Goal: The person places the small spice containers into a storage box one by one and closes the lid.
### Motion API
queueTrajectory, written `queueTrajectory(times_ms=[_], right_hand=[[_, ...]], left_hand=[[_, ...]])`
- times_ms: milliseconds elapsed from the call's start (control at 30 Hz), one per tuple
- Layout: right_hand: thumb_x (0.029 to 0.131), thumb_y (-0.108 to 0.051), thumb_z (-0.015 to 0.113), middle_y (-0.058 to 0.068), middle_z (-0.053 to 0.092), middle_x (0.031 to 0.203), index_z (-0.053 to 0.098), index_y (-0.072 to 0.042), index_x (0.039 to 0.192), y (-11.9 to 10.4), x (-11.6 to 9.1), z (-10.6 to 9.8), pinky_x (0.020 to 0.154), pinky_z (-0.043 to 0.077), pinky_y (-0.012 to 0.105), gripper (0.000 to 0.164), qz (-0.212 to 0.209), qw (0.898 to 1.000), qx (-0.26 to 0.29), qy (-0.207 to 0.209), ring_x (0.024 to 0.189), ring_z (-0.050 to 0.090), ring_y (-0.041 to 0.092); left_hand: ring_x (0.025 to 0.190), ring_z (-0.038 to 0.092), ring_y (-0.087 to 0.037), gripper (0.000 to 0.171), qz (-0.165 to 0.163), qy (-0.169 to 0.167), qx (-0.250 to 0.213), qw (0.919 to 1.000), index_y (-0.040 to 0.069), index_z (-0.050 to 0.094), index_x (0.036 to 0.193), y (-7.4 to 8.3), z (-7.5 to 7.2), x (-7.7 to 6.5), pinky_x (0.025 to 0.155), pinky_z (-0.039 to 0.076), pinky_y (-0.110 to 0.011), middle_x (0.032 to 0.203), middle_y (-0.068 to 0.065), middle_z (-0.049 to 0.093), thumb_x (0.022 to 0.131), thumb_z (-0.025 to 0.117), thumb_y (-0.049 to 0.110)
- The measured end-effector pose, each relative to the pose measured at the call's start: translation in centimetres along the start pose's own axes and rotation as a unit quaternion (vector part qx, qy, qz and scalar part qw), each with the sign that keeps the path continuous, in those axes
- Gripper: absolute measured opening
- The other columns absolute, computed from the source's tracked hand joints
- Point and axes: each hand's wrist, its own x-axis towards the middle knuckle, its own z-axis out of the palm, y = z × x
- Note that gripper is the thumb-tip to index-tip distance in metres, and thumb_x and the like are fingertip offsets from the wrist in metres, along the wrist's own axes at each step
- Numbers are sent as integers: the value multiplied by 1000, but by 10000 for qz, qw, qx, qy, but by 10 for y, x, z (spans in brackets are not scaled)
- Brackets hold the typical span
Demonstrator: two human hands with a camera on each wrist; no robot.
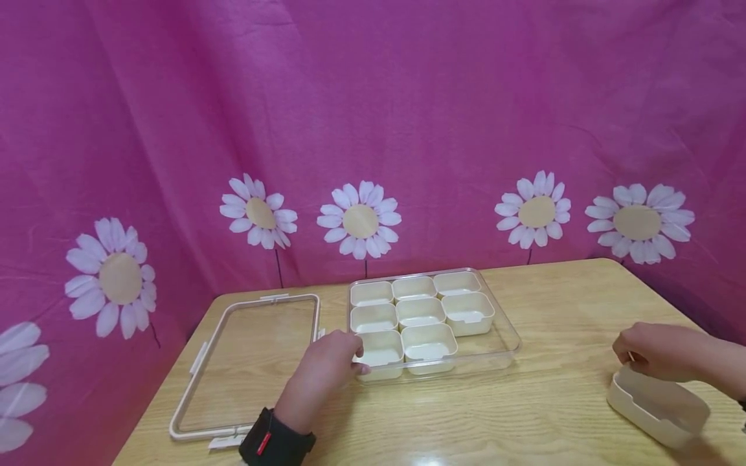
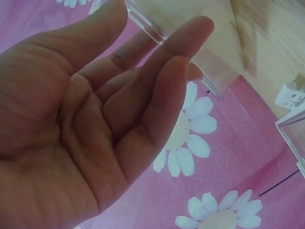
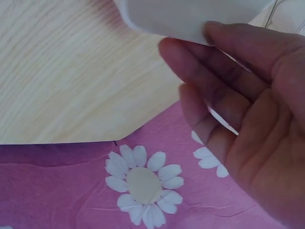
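Observation:
On the table, a clear plastic tray [image 1: 488, 355] holds several small cream containers [image 1: 430, 349] in rows. At the tray's front left corner, my left hand [image 1: 327, 362] grips the edge between thumb and fingers, beside the nearest container. The left wrist view shows that hand [image 2: 105, 109] with its fingers bent and the tray's clear edge [image 2: 207, 81] behind them. At the right of the table, my right hand [image 1: 664, 349] pinches the rim of a loose cream container [image 1: 647, 417], held tilted. In the right wrist view, thumb and fingertips meet at this container's edge [image 3: 167, 21].
A clear lid [image 1: 195, 382] with a white frame and side clips lies left of the tray on the wooden table [image 1: 559, 414]. Behind stands a pink curtain [image 1: 431, 116] with printed daisies. The table's right edge runs behind my right hand.

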Motion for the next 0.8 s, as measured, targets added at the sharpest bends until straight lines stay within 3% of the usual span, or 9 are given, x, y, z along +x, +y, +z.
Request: queueTrajectory(times_ms=[167, 333, 533, 700, 800], right_hand=[[70, 12, 75, -22, 36, 66, 52, -21, 70, 10, 5, 10, 49, 26, 15, 41, -586, 9963, 144, 612, 62, 31, -11], [74, 15, 75, -22, 41, 69, 57, -20, 77, 16, 16, 14, 48, 28, 11, 39, -729, 9916, 636, 860, 63, 34, -11], [84, 16, 67, -21, 49, 73, 62, -14, 82, 12, 28, 12, 43, 36, 15, 31, -144, 9919, 1015, 744, 59, 39, -10], [77, 19, 70, -19, 48, 72, 62, -12, 77, 6, 40, 20, 51, 33, 19, 32, 68, 9912, 417, 1257, 65, 36, -7], [77, 16, 70, -16, 51, 72, 64, -9, 77, 1, 45, 25, 52, 36, 22, 26, 530, 9880, 237, 1431, 65, 37, -5]], left_hand=[[77, 62, -20, 26, -9, 9, 23, 10000, 5, 74, 92, 0, 1, -1, 69, 53, -38, 84, -6, 69, 81, 85, 24], [77, 63, -20, 25, 37, 43, 48, 10000, 5, 74, 92, 0, 2, -1, 69, 53, -38, 84, -6, 69, 81, 85, 24], [76, 63, -19, 24, 111, 117, 59, 9999, 6, 74, 91, -2, 4, 0, 68, 53, -36, 84, -5, 70, 81, 85, 24], [76, 62, -18, 25, 30, 64, 74, 9999, 6, 73, 93, -3, 5, 1, 69, 52, -36, 84, -5, 70, 82, 85, 25], [76, 61, -18, 25, -42, 6, 67, 10000, 7, 73, 93, -3, 4, 2, 69, 52, -36, 85, -4, 69, 82, 85, 26]])
